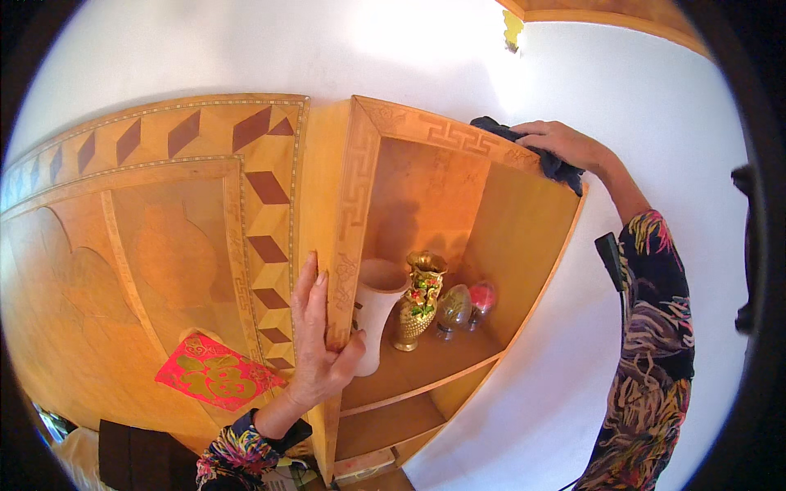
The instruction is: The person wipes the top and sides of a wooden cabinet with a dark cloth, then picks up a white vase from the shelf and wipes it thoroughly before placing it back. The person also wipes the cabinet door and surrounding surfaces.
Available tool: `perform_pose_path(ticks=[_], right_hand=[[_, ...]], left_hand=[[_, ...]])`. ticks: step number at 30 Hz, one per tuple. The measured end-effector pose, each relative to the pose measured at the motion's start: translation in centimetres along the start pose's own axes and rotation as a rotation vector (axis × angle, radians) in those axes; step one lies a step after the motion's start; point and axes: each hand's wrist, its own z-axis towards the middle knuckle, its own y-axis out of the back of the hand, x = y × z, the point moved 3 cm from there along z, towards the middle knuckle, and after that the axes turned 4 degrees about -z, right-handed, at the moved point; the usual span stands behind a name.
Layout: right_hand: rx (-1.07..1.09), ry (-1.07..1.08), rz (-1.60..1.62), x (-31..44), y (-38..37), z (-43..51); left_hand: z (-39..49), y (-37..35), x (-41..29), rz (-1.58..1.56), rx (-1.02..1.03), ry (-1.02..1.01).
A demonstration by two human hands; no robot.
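My right hand (562, 142) presses a dark cloth (568, 172) onto the top right edge of a wooden display cabinet (430, 129). With its fingers spread, my left hand (325, 344) rests on the cabinet's front left upright, the thumb on the inner side. On the shelf behind that upright stand a pale flared vase (377, 319) and, to its right, a gold vase (417, 307) with red and green ornament. Two clear egg-shaped ornaments, one greenish (454, 307) and one red (482, 297), stand farther right. Part of the cloth is hidden under my right hand.
A large inlaid wooden panel (264, 215) adjoins the cabinet on the left and bears a red paper decoration (215, 371) with gold writing. White wall (663, 135) rises behind and to the right. Lower shelves (393, 423) lie beneath. A dark object (132, 454) is at the bottom left.
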Motion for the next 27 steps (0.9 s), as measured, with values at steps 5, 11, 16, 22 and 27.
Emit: perform_pose_path(ticks=[5, 11, 16, 22, 27], right_hand=[[0.001, 0.118, -0.271, -1.3, 0.1, -0.2], [0.010, -0.296, -0.174, -2.5, 0.7, -2.2], [-0.057, -0.260, -0.121, -4.0, 0.5, -1.9], [-0.052, -0.431, -0.522, -6.5, 0.4, -2.6], [0.132, -0.730, -0.463, -6.8, 2.1, -3.5]], left_hand=[[-0.2, 0.0, 0.1, -0.012, 0.010, -0.027], [-0.4, 0.0, 0.3, -0.043, 0.013, -0.025], [-0.4, 0.2, 0.4, -0.029, 0.036, -0.052], [-0.9, 0.5, 1.1, -0.011, 0.063, -0.121], [-1.6, 1.1, 2.2, -0.132, 0.033, -0.184]])
